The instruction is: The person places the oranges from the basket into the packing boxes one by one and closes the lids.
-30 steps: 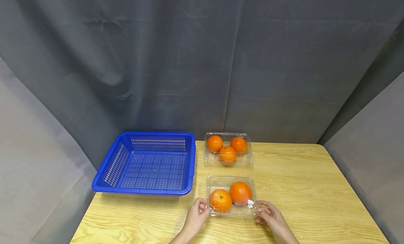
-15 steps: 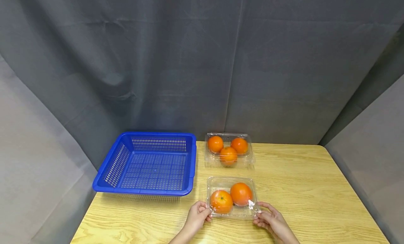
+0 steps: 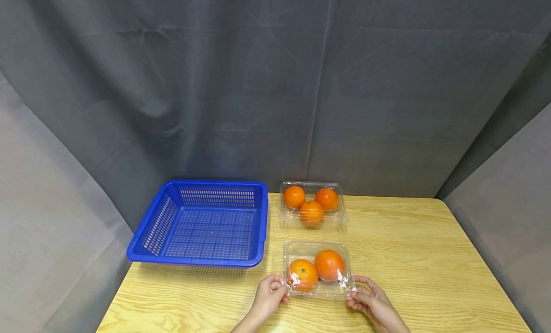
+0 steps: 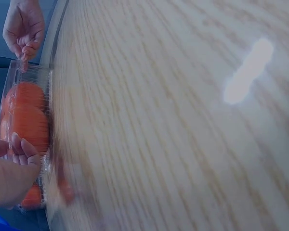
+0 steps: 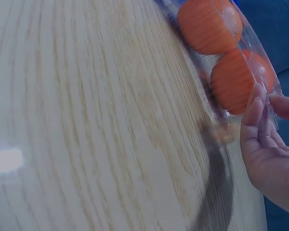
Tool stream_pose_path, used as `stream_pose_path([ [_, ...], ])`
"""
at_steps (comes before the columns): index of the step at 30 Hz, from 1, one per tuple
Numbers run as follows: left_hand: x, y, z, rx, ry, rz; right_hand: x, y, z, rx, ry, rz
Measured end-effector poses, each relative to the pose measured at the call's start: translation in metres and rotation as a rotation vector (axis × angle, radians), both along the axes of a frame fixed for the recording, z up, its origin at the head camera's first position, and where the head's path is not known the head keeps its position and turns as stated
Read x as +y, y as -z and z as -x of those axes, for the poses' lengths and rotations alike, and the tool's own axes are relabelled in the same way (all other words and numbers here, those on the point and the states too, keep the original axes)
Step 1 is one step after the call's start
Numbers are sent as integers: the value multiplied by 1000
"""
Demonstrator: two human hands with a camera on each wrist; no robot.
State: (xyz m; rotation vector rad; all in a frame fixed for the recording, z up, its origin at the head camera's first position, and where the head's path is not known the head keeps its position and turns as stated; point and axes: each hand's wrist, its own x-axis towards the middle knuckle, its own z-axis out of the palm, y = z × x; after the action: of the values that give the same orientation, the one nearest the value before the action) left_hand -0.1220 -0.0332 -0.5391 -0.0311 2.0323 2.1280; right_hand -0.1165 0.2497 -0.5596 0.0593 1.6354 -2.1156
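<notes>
A clear plastic clamshell box [image 3: 299, 250] lies near the table's front edge in the head view, its lid over two oranges [image 3: 303, 275]. My left hand [image 3: 268, 295] pinches the box's front left corner between thumb and fingers. At the front right corner, the thumb and fingers of my right hand [image 3: 373, 303] pinch the rim. The right wrist view shows that right hand [image 5: 272, 159] with its thumb and index finger on the lid's edge. In the left wrist view, both the left hand [image 4: 14, 175] and the far right hand are at the box's rim.
A blue plastic basket [image 3: 261, 227] with perforated walls stands at the back left of the wooden table [image 3: 409, 256]. Behind the near box is a second clear clamshell box [image 3: 290, 220] with three oranges [image 3: 312, 212]. A grey curtain [image 3: 241, 84] hangs along the back.
The right hand's fingers have drawn in slightly tighter at the box's front right corner, and the left fingers have shifted onto the front left corner. The box has stayed nearly in place.
</notes>
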Motion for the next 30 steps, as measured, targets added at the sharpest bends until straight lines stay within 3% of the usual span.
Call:
stream_pose_path([
  [7, 1, 3, 1, -3, -8, 17, -3, -1, -1, -12, 32, -30],
  [13, 2, 25, 7, -12, -21, 28, -2, -2, -1, -27, 17, -28],
  [17, 3, 34, 8, 42, -43, 123, -7, -3, -1, -4, 78, -174],
  [23, 4, 38, 5, 245, -84, 419, -19, -2, -4, 134, 233, -531],
  [26, 5, 38, 3, 412, -88, 582, -23, -1, -5, 322, 259, -736],
  [30, 7, 37, 3, 643, -93, 769, -26, 4, -6, 645, 281, -944],
])
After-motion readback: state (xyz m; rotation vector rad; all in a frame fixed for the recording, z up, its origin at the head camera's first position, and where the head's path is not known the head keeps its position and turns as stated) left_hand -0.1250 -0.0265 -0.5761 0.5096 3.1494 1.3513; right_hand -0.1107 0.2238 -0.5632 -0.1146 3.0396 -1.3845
